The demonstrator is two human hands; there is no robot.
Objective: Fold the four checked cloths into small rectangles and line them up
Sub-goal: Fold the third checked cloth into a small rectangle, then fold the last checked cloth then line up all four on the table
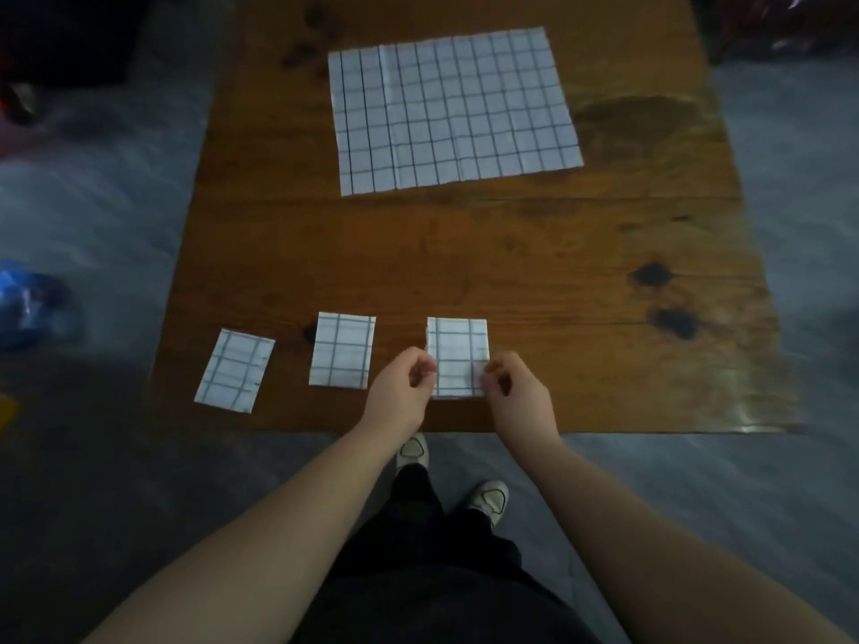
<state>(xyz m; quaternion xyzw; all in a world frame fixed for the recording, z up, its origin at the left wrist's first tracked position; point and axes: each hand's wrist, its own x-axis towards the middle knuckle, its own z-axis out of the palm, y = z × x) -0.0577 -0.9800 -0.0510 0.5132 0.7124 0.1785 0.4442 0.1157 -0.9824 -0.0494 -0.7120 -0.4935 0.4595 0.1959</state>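
Curled fingers point(419, 363) of left hand point(402, 388) and right hand point(520, 395) pinch folded cloth point(458, 348), hiding corners.

Unfolded cloth point(453, 109) behind folded cloths point(342, 350)

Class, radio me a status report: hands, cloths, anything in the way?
Left hand, right hand pinch third folded cloth. First folded cloth, second folded cloth to its left. Fourth cloth flat, unfolded, far side. Nothing blocking.

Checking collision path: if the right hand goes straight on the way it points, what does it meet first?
The rightmost folded cloth: the right hand points forward and slightly left, touching that cloth's right edge, apparently pinching it. Beyond lies bare table, though depth is hard to judge.
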